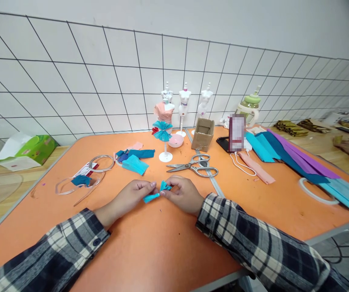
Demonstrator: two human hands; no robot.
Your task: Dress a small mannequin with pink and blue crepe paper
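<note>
A small piece of turquoise crepe paper [151, 198] is held between my two hands above the orange table [150, 251]. My left hand [134, 194] pinches it from the left, thumb and forefinger together. Gathered folds of the paper stick up at the fingertips of my right hand [184, 194], which is closed on them. Just behind my hands lie metal scissors [192, 165] with their blades slightly apart. Beyond stands a small mannequin [164, 117] dressed in pink paper with turquoise ruffles. More turquoise paper [135, 164] lies behind my left hand.
White mannequins [185, 97], a pink bowl [176, 140], a cardboard box [202, 136] and a phone on a stand [237, 133] are at the back. Ribbon rolls [101, 163] lie left. Colored paper strips [302, 158] and a white ring [317, 192] are right.
</note>
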